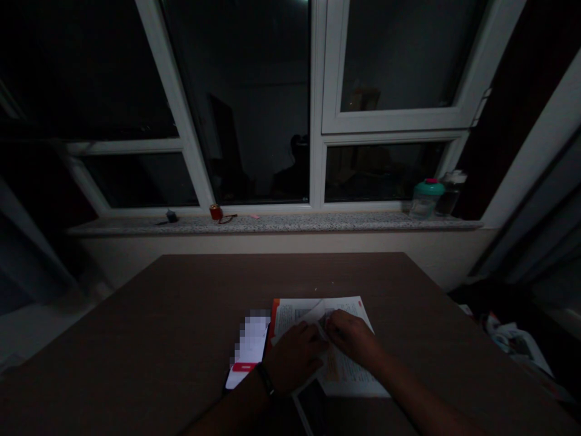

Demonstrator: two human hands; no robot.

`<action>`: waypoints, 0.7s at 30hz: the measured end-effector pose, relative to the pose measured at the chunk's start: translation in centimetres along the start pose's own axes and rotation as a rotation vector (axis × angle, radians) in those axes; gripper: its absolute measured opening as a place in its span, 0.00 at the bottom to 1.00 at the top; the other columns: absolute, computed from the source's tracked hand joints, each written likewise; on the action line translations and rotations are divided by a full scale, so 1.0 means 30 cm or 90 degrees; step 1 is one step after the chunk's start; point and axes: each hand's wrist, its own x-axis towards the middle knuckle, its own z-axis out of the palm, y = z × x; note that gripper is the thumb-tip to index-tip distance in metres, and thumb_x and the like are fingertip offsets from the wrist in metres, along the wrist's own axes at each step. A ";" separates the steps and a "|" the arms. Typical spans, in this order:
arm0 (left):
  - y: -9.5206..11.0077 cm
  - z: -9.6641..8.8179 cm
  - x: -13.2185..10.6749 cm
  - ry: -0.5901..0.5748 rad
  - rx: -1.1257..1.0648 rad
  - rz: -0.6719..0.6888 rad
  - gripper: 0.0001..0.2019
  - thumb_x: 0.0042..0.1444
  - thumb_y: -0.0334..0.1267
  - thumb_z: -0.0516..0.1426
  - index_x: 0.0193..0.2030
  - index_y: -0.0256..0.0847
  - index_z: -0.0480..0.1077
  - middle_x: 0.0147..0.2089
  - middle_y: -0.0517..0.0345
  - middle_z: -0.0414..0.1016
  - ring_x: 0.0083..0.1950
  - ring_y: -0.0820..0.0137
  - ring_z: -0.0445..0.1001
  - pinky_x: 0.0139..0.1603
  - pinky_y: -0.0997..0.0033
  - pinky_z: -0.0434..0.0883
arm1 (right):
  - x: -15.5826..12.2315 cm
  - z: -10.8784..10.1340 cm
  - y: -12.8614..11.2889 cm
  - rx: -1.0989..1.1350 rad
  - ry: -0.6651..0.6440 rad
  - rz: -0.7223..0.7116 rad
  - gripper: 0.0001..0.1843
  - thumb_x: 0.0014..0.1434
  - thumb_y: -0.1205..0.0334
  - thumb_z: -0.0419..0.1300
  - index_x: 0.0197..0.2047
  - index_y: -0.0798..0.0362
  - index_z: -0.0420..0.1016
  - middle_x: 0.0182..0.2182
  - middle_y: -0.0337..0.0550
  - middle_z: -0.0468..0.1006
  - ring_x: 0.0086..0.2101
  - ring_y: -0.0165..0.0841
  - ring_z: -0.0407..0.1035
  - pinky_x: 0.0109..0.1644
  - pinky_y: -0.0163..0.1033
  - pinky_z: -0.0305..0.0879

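Note:
An open booklet with printed pages (349,372) lies on the brown table (172,327) near its front edge. My left hand (294,356) and my right hand (351,336) rest on it side by side, fingers curled and pinching a raised fold of the paper (313,315) between them. A dark band circles my left wrist. A lit phone (249,351) lies flat just left of my left hand, its screen blurred.
A stone windowsill (272,224) runs behind the table under dark windows. On it stand a teal-lidded bottle (426,197), a dark bottle (449,191), a small red object (215,212) and a dark small item (171,216). Clutter lies on the floor at right (512,342).

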 end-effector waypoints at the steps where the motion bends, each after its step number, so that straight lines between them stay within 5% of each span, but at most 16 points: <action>1: 0.000 0.000 -0.001 0.002 0.000 0.000 0.14 0.62 0.35 0.59 0.55 0.46 0.68 0.53 0.55 0.67 0.53 0.59 0.64 0.54 0.59 0.65 | 0.000 -0.002 -0.002 0.009 0.002 0.002 0.07 0.63 0.69 0.54 0.33 0.50 0.67 0.31 0.39 0.72 0.34 0.32 0.68 0.38 0.35 0.63; 11: 0.000 -0.006 -0.001 -0.010 -0.008 0.003 0.14 0.63 0.34 0.59 0.54 0.46 0.67 0.53 0.55 0.67 0.54 0.59 0.64 0.54 0.60 0.65 | -0.017 -0.026 -0.023 0.078 -0.042 -0.019 0.08 0.57 0.73 0.57 0.32 0.50 0.67 0.30 0.37 0.72 0.31 0.30 0.67 0.35 0.32 0.60; 21: -0.004 -0.006 -0.001 0.003 -0.026 0.002 0.10 0.62 0.34 0.59 0.49 0.46 0.70 0.50 0.56 0.68 0.51 0.60 0.65 0.52 0.62 0.66 | 0.010 -0.014 -0.004 -0.001 -0.071 -0.056 0.10 0.60 0.72 0.55 0.28 0.51 0.65 0.29 0.39 0.70 0.32 0.32 0.66 0.35 0.34 0.60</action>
